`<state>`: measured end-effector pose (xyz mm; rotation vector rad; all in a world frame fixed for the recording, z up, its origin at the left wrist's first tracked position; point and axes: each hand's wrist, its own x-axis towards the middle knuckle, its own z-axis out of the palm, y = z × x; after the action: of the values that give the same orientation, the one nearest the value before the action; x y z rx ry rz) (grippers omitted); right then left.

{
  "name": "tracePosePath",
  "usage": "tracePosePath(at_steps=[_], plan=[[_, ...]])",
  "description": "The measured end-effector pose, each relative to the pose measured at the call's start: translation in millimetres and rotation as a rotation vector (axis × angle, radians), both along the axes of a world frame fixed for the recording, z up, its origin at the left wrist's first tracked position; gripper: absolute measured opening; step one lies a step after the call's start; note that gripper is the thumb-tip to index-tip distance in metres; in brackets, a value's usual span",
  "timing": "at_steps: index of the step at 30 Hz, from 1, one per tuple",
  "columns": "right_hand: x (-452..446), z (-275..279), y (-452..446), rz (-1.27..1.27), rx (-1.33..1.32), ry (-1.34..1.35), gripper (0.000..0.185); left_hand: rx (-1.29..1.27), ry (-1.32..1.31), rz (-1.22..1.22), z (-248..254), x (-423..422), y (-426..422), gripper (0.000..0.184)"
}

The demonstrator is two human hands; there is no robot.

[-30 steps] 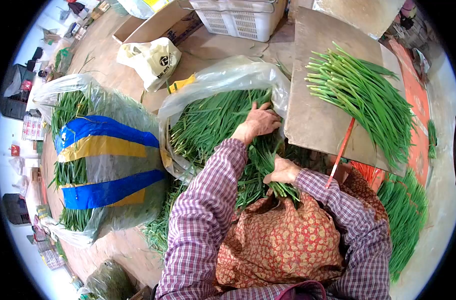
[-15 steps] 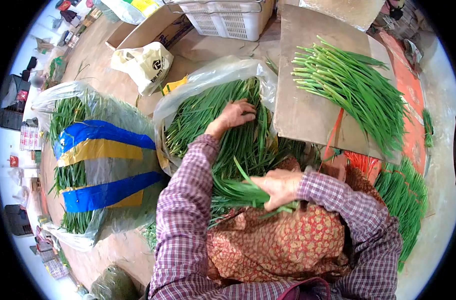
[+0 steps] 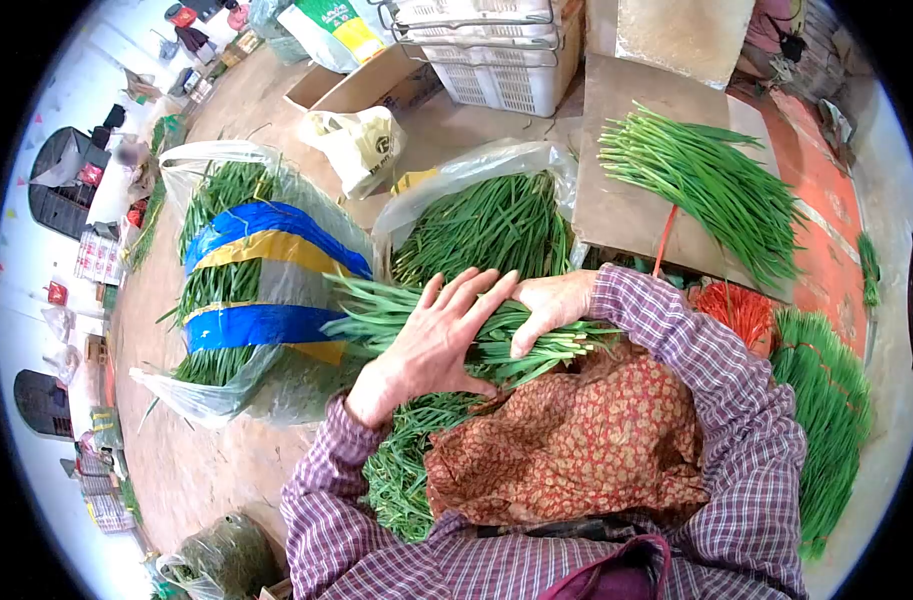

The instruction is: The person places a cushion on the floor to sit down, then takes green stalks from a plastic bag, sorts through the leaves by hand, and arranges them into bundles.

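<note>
My right hand (image 3: 554, 303) is closed around a bunch of garlic chives (image 3: 568, 346) held above my lap, stems toward the right and leaves toward the left. My left hand (image 3: 438, 335) lies over the leafy part of that bunch, its fingers stretched out and the thumb apart. Just beyond my hands, an open clear plastic bag (image 3: 446, 185) holds more loose chives (image 3: 496, 220). A patterned brown-red cloth (image 3: 576, 440) covers my lap, with loose green leaves (image 3: 406, 470) beside it on the left.
On a board (image 3: 616, 225) at the right lies a chive bunch (image 3: 701, 190). Red ties (image 3: 733, 315) and tied chives (image 3: 821, 410) are below it. A chive-filled bag with blue and yellow bands (image 3: 276, 228) stands left. Farther back are a cardboard box (image 3: 371, 85) and white crates (image 3: 496, 75).
My left hand has come back from the chives in the open bag and now rests on the bunch. My right hand has raised the bunch slightly away from my lap. The view has shifted.
</note>
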<state>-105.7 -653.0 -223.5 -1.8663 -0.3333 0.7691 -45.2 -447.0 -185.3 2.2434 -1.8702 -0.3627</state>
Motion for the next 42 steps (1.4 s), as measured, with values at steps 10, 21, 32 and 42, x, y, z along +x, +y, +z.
tracePosePath(at_steps=[10,21,32,42], plan=[[-22,26,36,-0.005,0.064,-0.073,0.077,-0.359,0.101,0.289,-10,-36,58,0.084],[-84,58,17,-0.235,0.101,-0.151,0.042,-0.270,0.958,0.411,4,-47,116,0.046],[-105,73,-13,-0.374,-0.069,-0.451,0.041,-0.346,1.100,0.723,-20,-51,172,0.045],[-115,47,59,0.014,-0.553,-0.410,0.051,-0.516,1.495,0.757,-36,-56,153,0.026]])
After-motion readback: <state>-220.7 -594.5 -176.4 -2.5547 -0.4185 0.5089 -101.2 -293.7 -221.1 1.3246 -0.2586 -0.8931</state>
